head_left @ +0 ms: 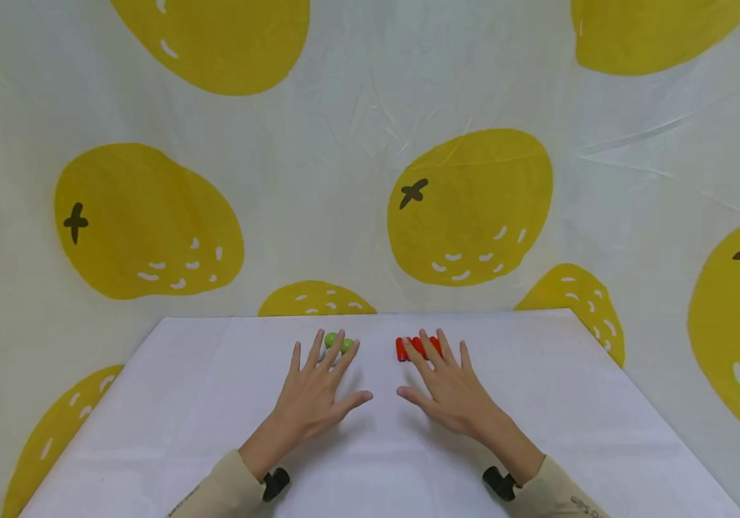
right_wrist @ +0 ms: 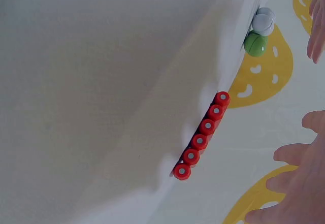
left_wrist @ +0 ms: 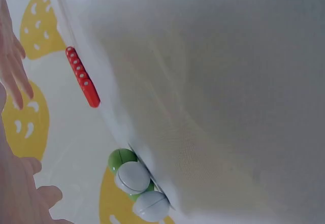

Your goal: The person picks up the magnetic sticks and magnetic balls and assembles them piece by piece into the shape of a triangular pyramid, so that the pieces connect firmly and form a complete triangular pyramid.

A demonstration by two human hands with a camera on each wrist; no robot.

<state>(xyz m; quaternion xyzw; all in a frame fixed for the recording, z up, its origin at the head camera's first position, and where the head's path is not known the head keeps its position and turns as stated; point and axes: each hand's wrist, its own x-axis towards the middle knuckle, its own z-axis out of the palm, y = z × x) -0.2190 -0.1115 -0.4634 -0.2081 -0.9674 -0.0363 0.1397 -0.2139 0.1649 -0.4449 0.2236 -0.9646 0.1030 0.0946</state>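
Note:
My left hand (head_left: 314, 397) hovers low over the white table with fingers spread and straight, holding nothing. Just beyond its fingertips, and partly hidden by them, lie green balls (head_left: 330, 339) and white balls (left_wrist: 133, 177), grouped together, each with a thin seam line. My right hand (head_left: 456, 394) mirrors it, palm down with spread fingers and nothing in its grasp. Under and past those fingertips is a row of several red battery-like cylinders (head_left: 400, 350), side by side, each showing a pale round spot at the end in the right wrist view.
A white cloth covers the table (head_left: 383, 467); its far edge runs close behind the balls and cylinders. Behind hangs a pale curtain (head_left: 318, 216) printed with large yellow fruit. Dark wrist cameras (head_left: 276, 484) sit under both light sleeves (head_left: 224, 489).

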